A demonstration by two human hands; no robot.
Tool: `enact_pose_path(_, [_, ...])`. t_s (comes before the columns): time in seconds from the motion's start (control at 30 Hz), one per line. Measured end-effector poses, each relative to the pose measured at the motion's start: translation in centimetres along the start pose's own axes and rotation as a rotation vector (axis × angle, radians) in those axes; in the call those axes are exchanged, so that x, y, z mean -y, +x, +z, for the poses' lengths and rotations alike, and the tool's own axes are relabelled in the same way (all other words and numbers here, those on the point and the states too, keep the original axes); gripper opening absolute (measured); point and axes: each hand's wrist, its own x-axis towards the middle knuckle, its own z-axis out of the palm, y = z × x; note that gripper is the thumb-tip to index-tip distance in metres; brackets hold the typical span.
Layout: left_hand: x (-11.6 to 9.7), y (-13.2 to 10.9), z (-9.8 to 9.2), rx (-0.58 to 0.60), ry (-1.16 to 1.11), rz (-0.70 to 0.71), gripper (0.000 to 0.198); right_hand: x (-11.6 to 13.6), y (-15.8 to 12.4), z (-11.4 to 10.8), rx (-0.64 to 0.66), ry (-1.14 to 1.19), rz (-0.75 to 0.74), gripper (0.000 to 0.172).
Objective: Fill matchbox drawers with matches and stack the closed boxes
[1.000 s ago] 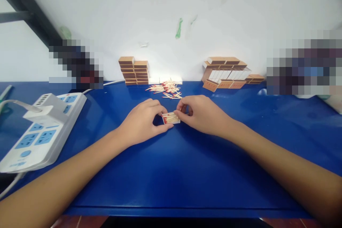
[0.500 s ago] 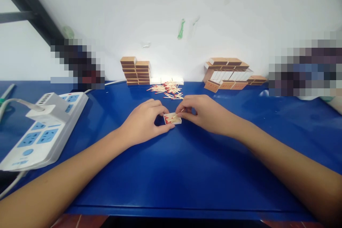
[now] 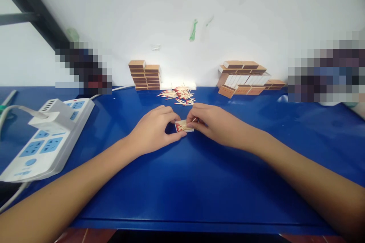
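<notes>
My left hand (image 3: 159,127) is closed around the left end of a small white matchbox tray (image 3: 190,130), thumb on its near side and fingers on its far side. Several red-tipped matches (image 3: 180,126) lie in the tray, heads toward the left. At the tray's right end, my right hand (image 3: 207,121) pinches matches between thumb and fingertips, low over the tray. How many it holds is hidden by the fingers. Just beyond the hands lies a loose pile of matches (image 3: 179,94) on the blue table (image 3: 182,182).
Closed matchboxes (image 3: 145,76) stand stacked at the back left, and more matchboxes (image 3: 242,78) at the back right against the wall. White trays (image 3: 171,85) sit behind the match pile. A white power strip (image 3: 51,140) with a plugged-in adapter and cable lies at the left.
My right hand has shifted slightly left and lower over the tray. The left hand stays at the tray's left end.
</notes>
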Motion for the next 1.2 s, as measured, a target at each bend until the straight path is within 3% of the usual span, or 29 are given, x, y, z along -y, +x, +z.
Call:
enact_pose_path(0.4, [-0.1, 0.0, -0.1, 0.003, -0.004, 0.001, 0.027, -0.3, 0.1, -1.2, 0.045, 0.028, -0.078, 0.018])
enact_pose_path(0.67, [-0.1, 0.1, 0.0, 0.007, 0.005, 0.001, 0.027, -0.6, 0.2, -0.8, -0.102, 0.073, -0.096, 0.028])
enact_pose_path(0.8, [-0.1, 0.1, 0.0, 0.006, 0.0, 0.007, 0.028, -0.2, 0.2, -1.0, -0.13, 0.189, -0.018, 0.022])
enact_pose_path(1.03, [0.1, -0.1, 0.1, -0.037, 0.017, 0.012, 0.027, 0.9, 0.6, 0.3, -0.217, 0.671, 0.11, 0.027])
enact_pose_path(1.2, [0.1, 0.0, 0.0, -0.076, 0.02, -0.032, 0.027, 0.5, 0.9, 2.1, -0.298, 0.668, 0.223, 0.024])
